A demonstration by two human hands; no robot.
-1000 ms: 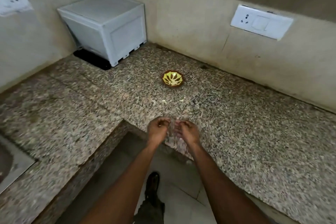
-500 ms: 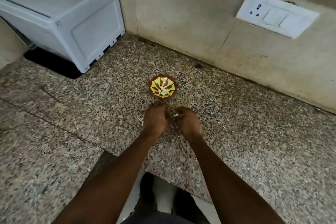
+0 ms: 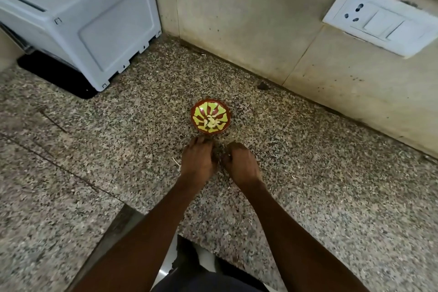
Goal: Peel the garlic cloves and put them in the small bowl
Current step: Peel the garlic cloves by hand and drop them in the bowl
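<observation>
The small bowl [image 3: 194,111], red-brown with a yellow-green petal pattern, sits on the granite counter and holds several pale peeled garlic cloves [image 3: 211,123] at its centre. Just in front of it, my left hand [image 3: 198,161] and my right hand [image 3: 240,163] are side by side, backs up. Their fingers are curled down and inward toward each other. They work a garlic clove between the fingertips, and the clove itself is hidden under the fingers.
A white box-shaped appliance [image 3: 83,19] on a black base stands at the back left. A wall socket and switch plate [image 3: 379,19] is on the right wall. Bits of garlic skin [image 3: 175,161] lie on the counter. The counter's cut-out edge [image 3: 132,211] is near my body.
My head and both hands have moved forward toward the bowl, which now sits just beyond my fingertips. The white bit seen between my fingers is now covered.
</observation>
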